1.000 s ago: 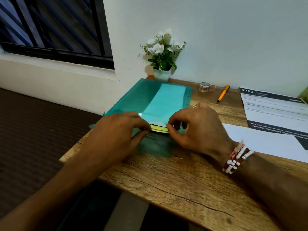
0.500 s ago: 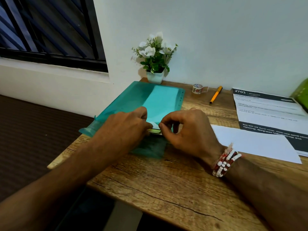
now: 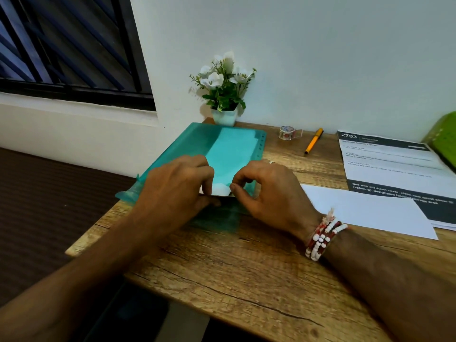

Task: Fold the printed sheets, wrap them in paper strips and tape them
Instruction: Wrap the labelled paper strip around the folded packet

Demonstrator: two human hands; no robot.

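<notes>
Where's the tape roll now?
Head view: the tape roll sits far back on the desk, right of centre, between the flower pot and the orange pen.

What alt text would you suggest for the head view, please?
The left hand and right hand pinch a white paper over a teal folder on a desk. Tape, a pen and printed sheets lie beyond; a flower pot stands by the wall.

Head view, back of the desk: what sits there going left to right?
Flower pot → tape roll → pen → printed sheet → green object, cut off at the frame edge.
</notes>
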